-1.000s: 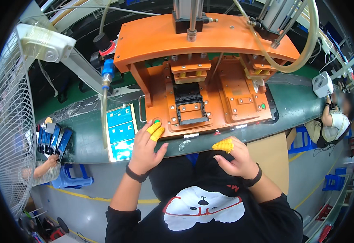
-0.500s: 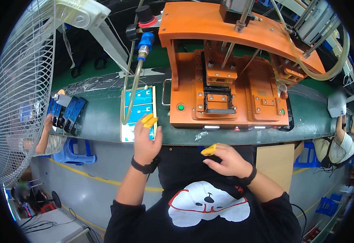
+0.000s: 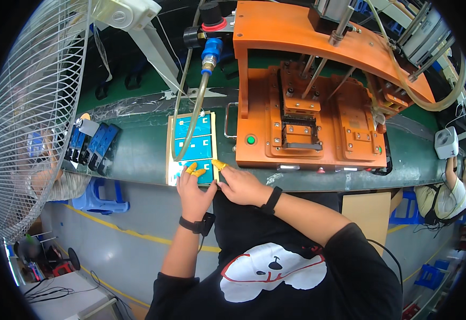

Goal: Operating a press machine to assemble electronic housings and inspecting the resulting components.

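Observation:
A pale sheet with several blue rectangular pieces (image 3: 194, 146) lies on the green bench, left of the orange press (image 3: 254, 154). Yellow covers sit on some of my fingertips. My left hand (image 3: 192, 191) rests its spread fingers on the nearest blue piece, thumb at the sheet's front right corner. Close beside it, my right hand (image 3: 242, 185) has its index finger on the sheet's right edge and its thumb near the left thumb. Both hands have fingers apart, with nothing visible between them. The fingers hide part of the nearest piece.
A clear hose (image 3: 194, 128) loops over the sheet from a blue fitting. Black and blue parts (image 3: 98, 145) stand on the bench at left, by a large fan guard (image 3: 41, 106). Co-workers sit at both sides. A cardboard sheet (image 3: 365, 216) stands beyond the bench's front edge.
My right hand has moved left from in front of the press to the sheet's edge. My left hand has lowered onto the nearest blue piece. The whole view has shifted slightly.

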`<move>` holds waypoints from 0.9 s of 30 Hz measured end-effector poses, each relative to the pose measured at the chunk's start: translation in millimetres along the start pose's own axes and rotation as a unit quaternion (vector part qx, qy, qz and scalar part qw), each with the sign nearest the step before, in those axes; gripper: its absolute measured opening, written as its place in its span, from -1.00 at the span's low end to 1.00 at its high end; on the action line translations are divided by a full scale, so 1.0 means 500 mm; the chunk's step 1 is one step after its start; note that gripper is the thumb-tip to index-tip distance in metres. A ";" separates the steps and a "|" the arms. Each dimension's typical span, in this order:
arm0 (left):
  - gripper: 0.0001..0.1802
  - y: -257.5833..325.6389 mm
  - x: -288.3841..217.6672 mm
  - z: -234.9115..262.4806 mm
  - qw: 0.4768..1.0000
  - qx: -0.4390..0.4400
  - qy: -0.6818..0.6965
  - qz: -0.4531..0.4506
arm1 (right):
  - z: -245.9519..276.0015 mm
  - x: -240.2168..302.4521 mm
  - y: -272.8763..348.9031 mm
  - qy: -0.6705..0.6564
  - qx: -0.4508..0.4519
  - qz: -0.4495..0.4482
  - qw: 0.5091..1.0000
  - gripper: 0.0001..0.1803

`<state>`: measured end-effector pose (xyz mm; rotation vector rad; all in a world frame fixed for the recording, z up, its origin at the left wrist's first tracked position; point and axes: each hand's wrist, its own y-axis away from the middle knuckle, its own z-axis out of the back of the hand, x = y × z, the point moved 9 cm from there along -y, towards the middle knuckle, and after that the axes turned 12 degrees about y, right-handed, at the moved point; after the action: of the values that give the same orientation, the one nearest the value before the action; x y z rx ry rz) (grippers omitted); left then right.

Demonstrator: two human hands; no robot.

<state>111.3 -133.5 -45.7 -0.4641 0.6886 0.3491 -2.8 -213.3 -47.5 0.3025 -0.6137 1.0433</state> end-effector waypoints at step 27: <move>-0.77 -0.142 0.207 0.392 0.987 -0.144 -0.001 0.078 | 0.024 0.023 0.043 0.028 -0.102 0.034 0.994 -0.57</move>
<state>320.8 -75.9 38.1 -0.6850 0.6761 0.6010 -21.5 -201.1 -32.0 0.0732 -0.6778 1.0409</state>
